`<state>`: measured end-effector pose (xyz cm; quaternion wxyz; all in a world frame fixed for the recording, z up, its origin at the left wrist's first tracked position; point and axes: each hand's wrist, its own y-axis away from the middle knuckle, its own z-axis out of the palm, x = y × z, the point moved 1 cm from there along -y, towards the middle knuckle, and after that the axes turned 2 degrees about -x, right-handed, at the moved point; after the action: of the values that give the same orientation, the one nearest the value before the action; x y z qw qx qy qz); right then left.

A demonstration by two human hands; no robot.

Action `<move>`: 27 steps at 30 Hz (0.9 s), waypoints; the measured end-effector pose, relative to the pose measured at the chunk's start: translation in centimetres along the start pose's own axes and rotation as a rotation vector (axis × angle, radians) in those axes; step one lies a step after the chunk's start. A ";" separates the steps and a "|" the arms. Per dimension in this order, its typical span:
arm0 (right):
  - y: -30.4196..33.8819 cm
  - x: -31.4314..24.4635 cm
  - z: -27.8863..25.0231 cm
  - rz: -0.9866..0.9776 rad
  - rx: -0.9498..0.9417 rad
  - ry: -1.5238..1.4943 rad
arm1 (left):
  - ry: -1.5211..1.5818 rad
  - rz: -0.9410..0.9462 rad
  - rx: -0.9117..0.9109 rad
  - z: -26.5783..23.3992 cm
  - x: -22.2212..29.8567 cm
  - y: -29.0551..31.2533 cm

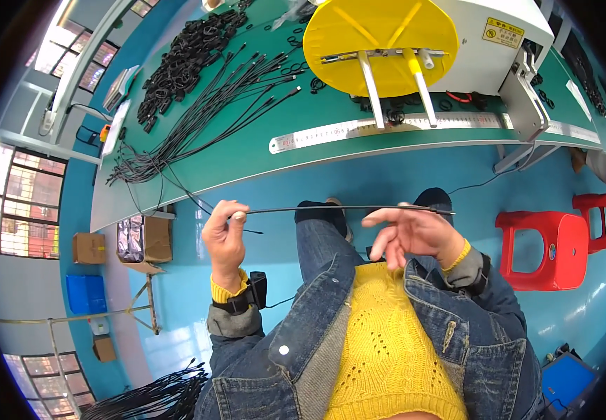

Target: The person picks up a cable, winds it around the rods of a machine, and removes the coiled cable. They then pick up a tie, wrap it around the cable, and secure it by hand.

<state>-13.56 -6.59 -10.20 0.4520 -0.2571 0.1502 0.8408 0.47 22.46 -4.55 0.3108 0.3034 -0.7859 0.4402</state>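
Note:
A thin black cable (pixel 303 208) stretches nearly level in front of me, above my knees. My left hand (pixel 226 234) pinches it near its left end between thumb and fingers. Toward its other end, the cable runs along the upper edge of my right hand (pixel 418 234), and its tip shows past that hand. The fingers of my right hand are spread apart and do not close round the cable. Beyond my left hand, a bundle of black cables (pixel 184 129) lies on the green table (pixel 247 161), some ends hanging over its near edge.
A white machine with a yellow disc (pixel 380 35) and two pegs stands on the table, behind a metal ruler (pixel 331 134). Black coiled pieces (pixel 184 59) are heaped at far left. A red stool (pixel 544 248) stands at right, a cardboard box (pixel 156 239) at left. More cables (pixel 159 395) lie lower left.

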 end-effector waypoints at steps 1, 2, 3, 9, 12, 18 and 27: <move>1.0 0.0 -0.2 -0.052 -0.048 -0.093 | -0.022 -0.011 -0.074 0.5 -0.1 -0.2; 1.9 -0.2 -0.4 -0.052 -0.048 -0.086 | -0.045 -0.020 -0.143 1.0 -0.2 -0.6; 3.0 -0.4 -0.8 -0.096 -0.014 -0.065 | -0.042 -0.014 -0.139 1.3 -0.2 -0.9; 5.4 -1.7 0.6 0.043 0.345 0.678 | 0.035 -0.031 -0.538 7.7 1.4 -1.7; 3.5 -2.8 2.4 -0.496 0.390 1.395 | 0.087 0.078 -0.690 13.2 5.3 -1.2; 5.3 -6.9 6.0 -0.998 0.818 2.146 | -0.017 0.226 -0.392 12.5 10.1 -6.3; 2.2 -11.6 2.3 -1.083 1.129 2.086 | 0.070 0.286 -0.190 15.6 8.7 -12.3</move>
<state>-10.75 -14.54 -1.66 0.4474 -0.5883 0.6366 -0.2202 0.85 1.64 1.68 0.2993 0.1422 -0.8478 0.4141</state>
